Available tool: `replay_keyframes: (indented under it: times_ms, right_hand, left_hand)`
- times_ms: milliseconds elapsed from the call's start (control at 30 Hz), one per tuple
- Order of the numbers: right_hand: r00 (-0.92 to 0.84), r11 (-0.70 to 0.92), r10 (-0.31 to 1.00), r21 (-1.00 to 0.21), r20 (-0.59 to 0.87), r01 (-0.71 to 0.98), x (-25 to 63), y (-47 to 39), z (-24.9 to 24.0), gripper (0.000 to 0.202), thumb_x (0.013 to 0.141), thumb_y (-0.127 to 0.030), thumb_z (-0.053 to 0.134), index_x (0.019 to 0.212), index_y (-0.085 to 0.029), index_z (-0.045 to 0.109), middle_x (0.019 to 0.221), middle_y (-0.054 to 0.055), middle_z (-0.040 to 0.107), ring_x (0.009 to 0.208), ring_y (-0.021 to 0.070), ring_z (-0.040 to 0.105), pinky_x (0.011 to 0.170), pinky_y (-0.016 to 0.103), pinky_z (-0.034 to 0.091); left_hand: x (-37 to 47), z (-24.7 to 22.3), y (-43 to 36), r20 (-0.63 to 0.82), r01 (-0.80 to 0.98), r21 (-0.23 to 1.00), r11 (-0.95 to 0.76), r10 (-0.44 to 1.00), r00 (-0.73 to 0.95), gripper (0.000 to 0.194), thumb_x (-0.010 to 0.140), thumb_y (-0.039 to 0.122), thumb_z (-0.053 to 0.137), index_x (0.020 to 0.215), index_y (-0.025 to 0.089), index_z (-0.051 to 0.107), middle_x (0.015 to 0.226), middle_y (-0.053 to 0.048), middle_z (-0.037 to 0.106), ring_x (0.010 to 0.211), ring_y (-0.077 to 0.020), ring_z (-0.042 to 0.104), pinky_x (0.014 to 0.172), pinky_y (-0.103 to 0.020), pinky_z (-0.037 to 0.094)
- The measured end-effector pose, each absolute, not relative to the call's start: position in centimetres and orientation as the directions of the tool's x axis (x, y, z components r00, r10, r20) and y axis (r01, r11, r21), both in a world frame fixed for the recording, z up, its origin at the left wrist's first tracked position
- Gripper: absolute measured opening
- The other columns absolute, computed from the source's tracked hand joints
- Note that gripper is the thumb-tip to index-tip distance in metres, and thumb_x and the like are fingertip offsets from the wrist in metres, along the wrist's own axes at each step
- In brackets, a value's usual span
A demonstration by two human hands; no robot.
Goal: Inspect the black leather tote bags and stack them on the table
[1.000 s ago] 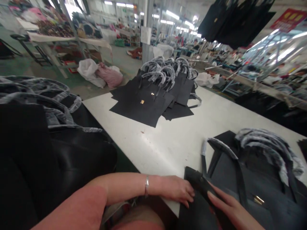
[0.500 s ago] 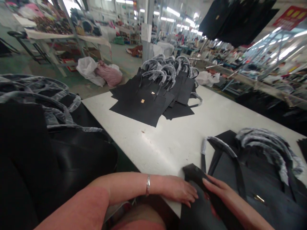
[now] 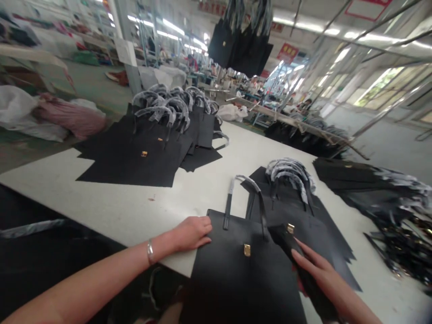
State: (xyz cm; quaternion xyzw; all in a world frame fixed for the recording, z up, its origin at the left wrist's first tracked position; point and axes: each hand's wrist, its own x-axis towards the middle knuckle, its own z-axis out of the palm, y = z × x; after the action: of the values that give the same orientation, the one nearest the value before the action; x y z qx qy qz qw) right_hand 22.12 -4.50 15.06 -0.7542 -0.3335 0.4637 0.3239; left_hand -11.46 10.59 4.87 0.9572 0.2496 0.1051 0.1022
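A black bag panel (image 3: 229, 279) with a gold clasp (image 3: 247, 250) and a wrapped handle (image 3: 249, 181) lies at the near edge of the table. At its upper left edge, my left hand (image 3: 194, 233) is closed on the panel, fingers curled over the edge. My right hand (image 3: 313, 265) grips a folded black piece (image 3: 308, 279) at the panel's right side, thumb on top. Behind that piece rests a stack of black panels (image 3: 324, 234) with plastic-wrapped handles and a gold clasp.
A larger pile of black bag panels (image 3: 131, 162) covers the back left of the white table (image 3: 168, 202). More panels (image 3: 364, 184) and black straps with gold hardware (image 3: 405, 243) lie at the right. Panels (image 3: 232, 49) hang overhead.
The view has swung right. My left hand has moved to the panel's upper left edge, and the panel now lies flat with its clasp and handle showing. My right hand still holds the folded piece.
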Motion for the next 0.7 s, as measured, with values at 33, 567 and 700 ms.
replay_keyframes:
  times_ms: [33,567,700]
  right_hand:
    - [0.399,-0.579,0.781,-0.796,-0.481,0.173,23.2,-5.8,14.5,0.075,0.081,-0.053,0.063,0.144,-0.024,0.035,0.061,-0.004,0.062,0.042,0.0179,0.060,0.039,0.028,0.047]
    - [0.574,-0.561,0.667,-0.827,-0.475,-0.033,24.8,-13.2,11.8,0.081,0.076,-0.055,0.066,0.144,-0.022,0.037,0.062,-0.004,0.061,0.042,0.0178,0.059,0.039,0.028,0.045]
    - [0.554,-0.558,0.669,-0.827,-0.496,-0.067,25.0,-12.1,11.4,0.079,0.075,-0.052,0.069,0.143,-0.024,0.040,0.062,-0.004,0.061,0.041,0.0165,0.058,0.038,0.027,0.043]
  left_hand:
    - [-11.7,5.0,11.1,0.132,0.507,0.214,-0.835,0.539,0.832,0.013,0.090,0.032,0.055,0.085,0.020,0.055,0.092,-0.004,0.059,0.083,-0.0187,0.058,0.073,-0.029,0.048]
    - [1.8,2.8,7.1,0.186,0.322,0.281,-0.904,0.381,0.906,0.063,0.091,0.059,0.047,0.143,0.026,0.036,0.153,-0.008,0.033,0.142,-0.0320,0.023,0.113,-0.053,0.021]
    - [1.8,3.4,8.3,0.153,0.404,0.271,-0.874,0.453,0.878,0.052,0.093,0.052,0.046,0.139,0.028,0.042,0.151,-0.006,0.037,0.138,-0.0295,0.031,0.112,-0.051,0.024]
